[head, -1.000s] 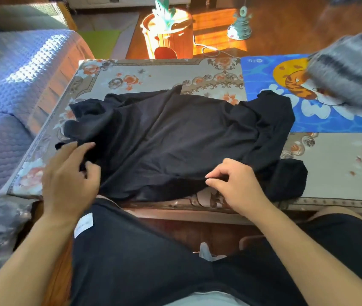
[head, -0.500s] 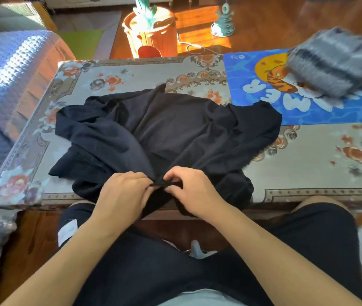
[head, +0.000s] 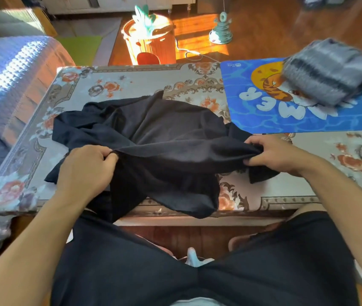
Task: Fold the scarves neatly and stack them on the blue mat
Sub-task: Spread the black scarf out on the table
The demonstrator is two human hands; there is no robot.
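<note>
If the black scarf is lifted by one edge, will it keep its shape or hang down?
The thin black fabric scarf will probably hang limp: it sags between the left hand and right hand. It seems light and may slide, since part already drapes over the table edge.

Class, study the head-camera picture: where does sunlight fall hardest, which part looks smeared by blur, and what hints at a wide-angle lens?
Head view: sunlight blazes on the wooden bin and the floor behind it; the grey striped scarf on the blue mat is smeared; the table edges bow outward; the black scarf, gripped by the left hand and right hand, shows little fold detail.
</note>
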